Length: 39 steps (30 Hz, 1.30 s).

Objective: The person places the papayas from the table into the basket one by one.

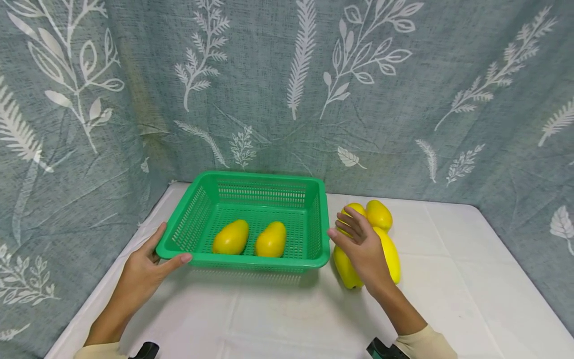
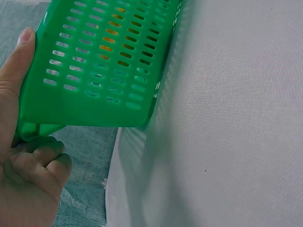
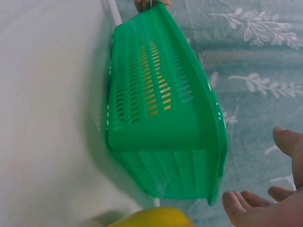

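A green plastic basket (image 1: pixel 264 262) with slotted walls stands on the table, holding two yellow mango-like fruits, one on the left (image 1: pixel 230 238) and one on the right (image 1: pixel 271 240). My left hand (image 1: pixel 141 274) grips the basket's front left corner. In the left wrist view its thumb (image 2: pixel 21 54) lies against the rim, fingers curled beneath. Just off the basket's right side, my right hand (image 1: pixel 365 252) hovers with fingers spread apart, holding nothing. It partly hides several yellow fruits: a small rounded one (image 1: pixel 379 216) behind and larger, longer ones (image 1: pixel 392 257) nearer me.
A white cloth (image 1: pixel 448 279) covers the table. Blue-grey curtains (image 1: pixel 269 89) with white leaf prints hang behind it and on both sides. In the right wrist view, a yellow fruit (image 3: pixel 154 218) lies close by the basket's end wall.
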Each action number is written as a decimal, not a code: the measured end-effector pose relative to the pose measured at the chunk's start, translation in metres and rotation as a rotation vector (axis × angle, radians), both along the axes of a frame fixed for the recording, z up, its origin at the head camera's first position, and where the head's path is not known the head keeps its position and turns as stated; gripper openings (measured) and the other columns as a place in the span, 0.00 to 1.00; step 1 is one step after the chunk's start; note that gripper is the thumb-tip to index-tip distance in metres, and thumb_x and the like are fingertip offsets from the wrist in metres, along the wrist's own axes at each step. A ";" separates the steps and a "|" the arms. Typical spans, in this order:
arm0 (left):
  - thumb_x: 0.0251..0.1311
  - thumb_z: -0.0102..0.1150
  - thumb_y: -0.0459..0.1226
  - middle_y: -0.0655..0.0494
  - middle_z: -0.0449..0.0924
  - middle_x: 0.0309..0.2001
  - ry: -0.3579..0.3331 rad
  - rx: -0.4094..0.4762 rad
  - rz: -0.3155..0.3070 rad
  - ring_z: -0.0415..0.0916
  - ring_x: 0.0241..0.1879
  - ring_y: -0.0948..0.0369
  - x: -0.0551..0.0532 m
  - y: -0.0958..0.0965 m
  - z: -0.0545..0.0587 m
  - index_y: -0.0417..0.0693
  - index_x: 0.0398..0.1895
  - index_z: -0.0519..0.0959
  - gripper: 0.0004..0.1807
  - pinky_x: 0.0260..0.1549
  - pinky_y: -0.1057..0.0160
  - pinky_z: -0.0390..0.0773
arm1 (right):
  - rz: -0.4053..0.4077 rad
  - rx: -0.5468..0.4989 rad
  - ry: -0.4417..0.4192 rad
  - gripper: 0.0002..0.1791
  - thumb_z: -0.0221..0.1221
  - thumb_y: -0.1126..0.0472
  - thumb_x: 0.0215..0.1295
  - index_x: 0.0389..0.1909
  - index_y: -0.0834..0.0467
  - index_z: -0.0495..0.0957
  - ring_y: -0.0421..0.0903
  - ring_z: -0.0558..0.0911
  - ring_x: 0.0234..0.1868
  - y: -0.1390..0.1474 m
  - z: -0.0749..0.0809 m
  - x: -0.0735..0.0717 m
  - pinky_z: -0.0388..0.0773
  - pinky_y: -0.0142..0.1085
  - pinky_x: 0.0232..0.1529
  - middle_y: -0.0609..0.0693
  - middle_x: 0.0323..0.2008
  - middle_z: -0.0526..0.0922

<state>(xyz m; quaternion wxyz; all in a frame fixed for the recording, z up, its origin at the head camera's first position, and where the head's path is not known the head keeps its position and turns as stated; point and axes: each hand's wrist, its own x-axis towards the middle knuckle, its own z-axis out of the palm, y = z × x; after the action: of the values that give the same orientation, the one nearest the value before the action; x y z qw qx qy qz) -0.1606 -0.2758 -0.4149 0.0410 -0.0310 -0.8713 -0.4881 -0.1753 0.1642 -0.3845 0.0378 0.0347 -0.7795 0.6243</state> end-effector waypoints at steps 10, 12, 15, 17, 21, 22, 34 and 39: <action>0.70 0.71 0.45 0.32 0.57 0.80 0.007 0.030 -0.003 0.64 0.59 0.89 -0.001 0.000 -0.001 0.50 0.87 0.42 0.55 0.46 0.85 0.74 | -0.033 0.001 0.020 0.38 0.68 0.52 0.74 0.80 0.50 0.64 0.51 0.74 0.74 0.010 -0.002 0.003 0.73 0.25 0.67 0.53 0.75 0.73; 0.71 0.71 0.44 0.31 0.59 0.79 0.007 0.038 -0.008 0.65 0.58 0.89 -0.001 0.000 -0.001 0.50 0.88 0.42 0.55 0.46 0.85 0.75 | -0.036 -0.003 0.030 0.38 0.68 0.53 0.74 0.80 0.51 0.64 0.52 0.74 0.74 0.013 -0.003 0.003 0.72 0.21 0.64 0.54 0.75 0.73; 0.71 0.70 0.45 0.29 0.61 0.78 0.006 0.043 -0.012 0.66 0.56 0.90 -0.002 0.001 -0.001 0.50 0.88 0.41 0.55 0.44 0.84 0.76 | -0.038 -0.012 0.041 0.39 0.68 0.54 0.74 0.81 0.53 0.63 0.53 0.74 0.74 0.017 -0.003 0.003 0.72 0.20 0.63 0.57 0.75 0.72; 0.71 0.70 0.45 0.29 0.63 0.77 0.004 0.042 -0.012 0.66 0.55 0.90 -0.003 0.001 -0.002 0.50 0.88 0.41 0.55 0.43 0.83 0.76 | -0.041 -0.016 0.047 0.39 0.68 0.55 0.75 0.81 0.54 0.63 0.53 0.74 0.74 0.019 -0.003 0.003 0.72 0.20 0.63 0.58 0.75 0.72; 0.71 0.70 0.46 0.31 0.60 0.79 -0.017 0.034 -0.009 0.65 0.56 0.90 -0.002 0.000 -0.002 0.53 0.88 0.41 0.55 0.44 0.83 0.76 | -0.061 -0.007 0.039 0.39 0.68 0.53 0.74 0.81 0.53 0.63 0.52 0.74 0.74 0.022 -0.002 0.005 0.72 0.20 0.63 0.57 0.75 0.72; 0.72 0.70 0.46 0.32 0.60 0.79 -0.023 0.036 -0.012 0.65 0.56 0.90 -0.002 0.000 -0.003 0.54 0.88 0.41 0.55 0.44 0.83 0.76 | -0.067 -0.004 0.032 0.39 0.68 0.53 0.74 0.81 0.52 0.63 0.52 0.74 0.74 0.022 -0.002 0.006 0.72 0.19 0.63 0.56 0.75 0.73; 0.72 0.70 0.44 0.30 0.62 0.77 0.014 0.052 -0.027 0.66 0.56 0.91 -0.001 -0.003 -0.006 0.49 0.87 0.41 0.55 0.45 0.84 0.76 | -0.127 0.011 0.048 0.38 0.68 0.53 0.74 0.80 0.54 0.64 0.51 0.74 0.74 0.035 -0.008 0.011 0.72 0.19 0.63 0.55 0.74 0.73; 0.71 0.70 0.44 0.30 0.62 0.77 0.012 0.040 -0.020 0.65 0.55 0.91 0.000 -0.003 -0.006 0.49 0.88 0.41 0.55 0.44 0.83 0.76 | -0.164 0.052 0.044 0.39 0.68 0.51 0.75 0.80 0.54 0.63 0.51 0.72 0.75 0.043 -0.011 0.014 0.72 0.31 0.71 0.54 0.75 0.72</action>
<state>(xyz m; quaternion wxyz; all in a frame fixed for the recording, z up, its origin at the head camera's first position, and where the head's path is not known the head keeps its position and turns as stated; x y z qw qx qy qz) -0.1610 -0.2783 -0.4208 0.0418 -0.0419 -0.8607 -0.5057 -0.1616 0.2070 -0.3956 0.1049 -0.0146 -0.7945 0.5979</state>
